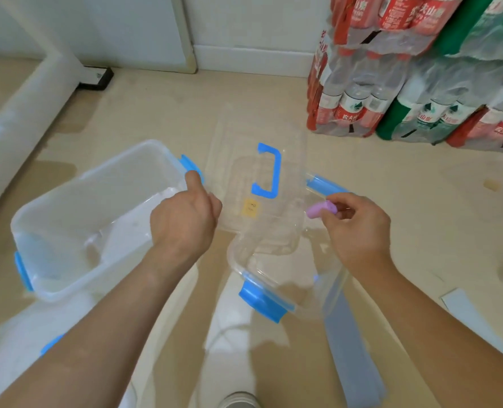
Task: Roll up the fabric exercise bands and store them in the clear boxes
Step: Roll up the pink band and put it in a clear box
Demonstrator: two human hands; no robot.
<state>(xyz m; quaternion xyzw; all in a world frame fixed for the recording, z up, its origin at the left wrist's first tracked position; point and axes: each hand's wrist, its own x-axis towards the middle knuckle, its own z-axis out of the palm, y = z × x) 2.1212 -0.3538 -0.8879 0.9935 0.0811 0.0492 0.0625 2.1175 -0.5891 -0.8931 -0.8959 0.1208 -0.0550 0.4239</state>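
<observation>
My right hand (359, 231) pinches a small rolled purple band (321, 209) over the far right corner of a clear box (244, 260) with blue latches. My left hand (185, 213) grips the left edge of that box's clear lid (291, 160), which has a blue handle and is tilted up over the box's far side. To the left stands a second clear box (76, 207), open, with nothing visible inside. A flat grey-blue band (350, 354) lies on the floor by my right forearm, one end running under the right box.
Stacked shrink-wrapped packs of water bottles (406, 83) fill the back right. A white padded pole (23, 119) runs along the left. Another clear piece with a blue latch (51, 344) lies at the lower left. My shoe (238, 400) shows at the bottom edge.
</observation>
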